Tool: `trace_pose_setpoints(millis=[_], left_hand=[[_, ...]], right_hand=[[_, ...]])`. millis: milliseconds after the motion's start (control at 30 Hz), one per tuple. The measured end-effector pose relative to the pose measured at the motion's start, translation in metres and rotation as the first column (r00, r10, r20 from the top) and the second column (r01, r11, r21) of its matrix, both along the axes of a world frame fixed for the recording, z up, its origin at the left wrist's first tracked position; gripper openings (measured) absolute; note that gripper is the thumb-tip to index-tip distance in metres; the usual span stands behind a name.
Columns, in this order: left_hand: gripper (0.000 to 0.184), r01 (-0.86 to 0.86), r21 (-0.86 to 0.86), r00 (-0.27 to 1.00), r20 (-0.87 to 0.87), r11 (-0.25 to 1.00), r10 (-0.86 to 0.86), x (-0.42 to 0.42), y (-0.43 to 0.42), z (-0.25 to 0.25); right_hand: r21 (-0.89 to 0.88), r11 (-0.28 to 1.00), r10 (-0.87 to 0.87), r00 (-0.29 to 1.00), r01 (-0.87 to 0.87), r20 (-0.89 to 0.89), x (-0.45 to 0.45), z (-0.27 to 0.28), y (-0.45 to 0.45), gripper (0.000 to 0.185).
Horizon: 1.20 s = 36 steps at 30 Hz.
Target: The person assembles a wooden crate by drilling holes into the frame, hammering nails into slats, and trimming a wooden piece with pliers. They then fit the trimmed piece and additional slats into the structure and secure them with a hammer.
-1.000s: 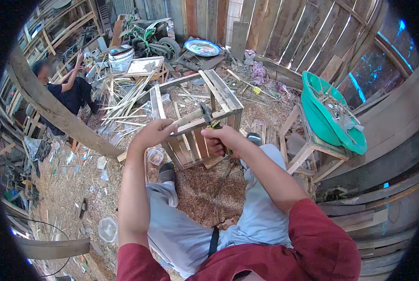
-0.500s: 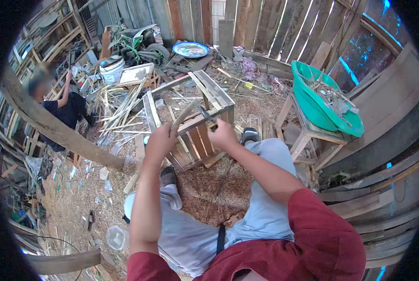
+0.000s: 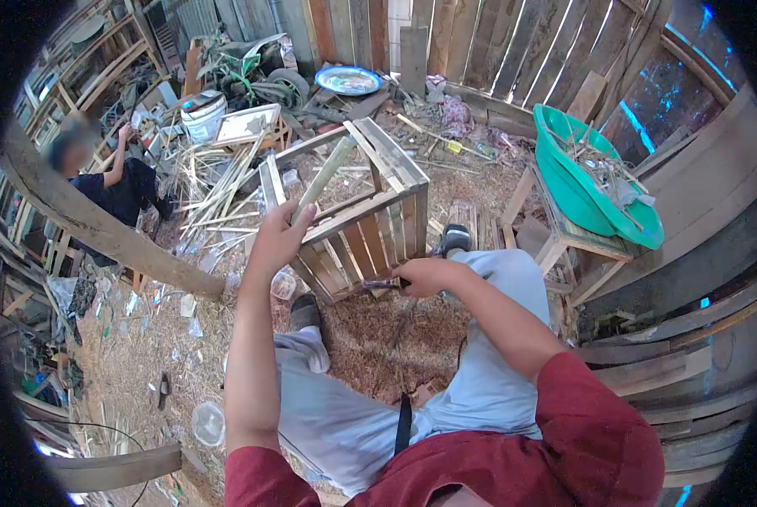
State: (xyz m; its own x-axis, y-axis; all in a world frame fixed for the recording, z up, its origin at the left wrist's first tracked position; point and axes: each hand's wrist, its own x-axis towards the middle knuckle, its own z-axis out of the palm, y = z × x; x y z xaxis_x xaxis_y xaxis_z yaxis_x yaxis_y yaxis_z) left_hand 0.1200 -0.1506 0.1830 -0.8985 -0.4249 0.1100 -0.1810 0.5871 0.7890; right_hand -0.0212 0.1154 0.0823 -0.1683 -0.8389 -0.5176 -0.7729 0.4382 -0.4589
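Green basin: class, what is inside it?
The green basin holds thin sticks and pale scraps; the part of its bottom beneath them is covered and cannot be seen.

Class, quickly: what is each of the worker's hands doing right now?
Left hand: closed, holding a wooden slat.
Right hand: closed, holding a hand tool, exact type unclear.

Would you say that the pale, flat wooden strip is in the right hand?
No, the left hand holds the strip and the right hand a dark tool.
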Motion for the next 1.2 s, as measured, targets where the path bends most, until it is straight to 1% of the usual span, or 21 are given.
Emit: trace_pose_setpoints(millis=[33,133,167,233,267,300,367,400,467,567,667,767,800,867,900,1000,1033,1100,1133,1167,1200], left_hand=[[0.041,0.007,0.001,1.000,-0.009,1.000,-0.007,-0.001,0.000,-0.002],[0.042,0.014,0.033,0.999,0.033,0.999,-0.016,-0.002,-0.004,-0.006],[0.043,0.034,0.070,0.999,-0.004,0.997,-0.034,-0.002,-0.003,-0.007],[0.042,0.028,0.069,0.999,0.024,0.997,-0.030,-0.002,-0.003,-0.009],[0.041,0.028,0.068,0.999,0.040,0.997,-0.031,-0.002,-0.002,-0.010],[0.041,0.065,0.079,0.996,0.063,0.995,-0.070,-0.001,0.002,-0.008],[0.040,0.143,0.102,0.983,0.103,0.984,-0.153,0.001,0.011,0.000],[0.040,0.184,0.131,0.972,0.124,0.974,-0.200,0.001,0.014,-0.001],[0.040,0.261,0.193,0.942,0.161,0.946,-0.293,0.001,0.019,-0.006],[0.042,0.354,0.153,0.911,0.168,0.923,-0.377,-0.001,0.028,-0.013],[0.042,0.390,0.120,0.880,0.242,0.913,-0.408,-0.002,0.029,-0.017],[0.040,0.377,0.106,0.875,0.286,0.920,-0.391,0.000,0.024,-0.023],[0.040,0.370,0.104,0.876,0.291,0.923,-0.384,0.000,0.024,-0.021],[0.039,0.412,-0.105,0.865,0.357,0.905,-0.352,0.003,0.022,-0.013],[0.038,0.431,-0.204,0.860,0.389,0.879,-0.331,0.005,0.022,-0.007],[0.033,0.396,-0.298,0.882,0.388,0.868,-0.268,0.006,0.031,0.003],[0.031,0.367,-0.348,0.907,0.341,0.863,-0.248,0.005,0.031,0.002],[0.029,0.300,-0.440,0.948,0.238,0.847,-0.212,-0.001,0.030,0.001],[0.029,0.195,-0.508,0.980,0.063,0.839,-0.190,-0.005,0.028,-0.001],[0.030,0.079,-0.557,0.978,-0.115,0.826,-0.172,-0.009,0.025,-0.003],[0.030,-0.045,-0.587,0.943,-0.291,0.809,-0.159,-0.012,0.021,-0.004]], right_hand=[[0.105,0.993,0.061,0.998,-0.061,0.002,0.004,0.002,-0.004,0.048],[-0.109,0.994,0.038,0.997,-0.031,0.067,0.008,-0.047,-0.009,0.054],[-0.226,0.974,0.022,0.999,-0.013,0.039,0.006,-0.056,-0.010,0.054],[-0.451,0.892,-0.025,1.000,0.018,-0.009,0.004,-0.048,-0.015,0.054],[-0.528,0.837,-0.119,0.990,0.143,0.078,0.003,-0.038,-0.017,0.053],[-0.589,0.762,-0.206,0.963,0.269,0.173,0.002,-0.013,-0.021,0.051],[-0.630,0.579,-0.286,0.853,0.517,0.436,-0.011,-0.004,-0.029,0.043],[-0.590,0.489,-0.252,0.752,0.643,0.610,-0.016,0.002,-0.027,0.040],[-0.425,0.316,-0.116,0.479,0.849,0.870,-0.023,0.021,-0.020,0.035],[-0.444,0.257,-0.099,0.480,0.859,0.871,-0.025,0.050,-0.005,0.027],[-0.514,0.317,-0.247,0.593,0.797,0.767,-0.037,0.041,-0.002,0.021],[-0.491,0.437,-0.267,0.630,0.753,0.729,-0.034,0.052,0.006,0.019],[-0.494,0.530,-0.247,0.682,0.690,0.688,-0.034,0.054,0.010,0.019],[-0.477,0.696,-0.184,0.775,0.537,0.604,-0.037,0.056,0.020,0.018],[-0.473,0.770,-0.162,0.848,0.429,0.504,-0.036,0.058,0.024,0.020],[-0.350,0.900,-0.113,0.916,0.258,0.384,-0.026,0.063,0.027,0.021],[-0.403,0.883,-0.085,0.926,0.241,0.368,-0.028,0.055,0.025,0.021],[-0.379,0.816,-0.111,0.762,0.436,0.638,-0.028,0.054,0.025,0.020],[-0.342,0.778,-0.110,0.650,0.527,0.752,-0.028,0.054,0.025,0.020],[-0.278,0.744,-0.191,0.591,0.608,0.784,-0.028,0.056,0.025,0.019],[-0.213,0.700,-0.266,0.525,0.682,0.809,-0.029,0.062,0.025,0.019]])
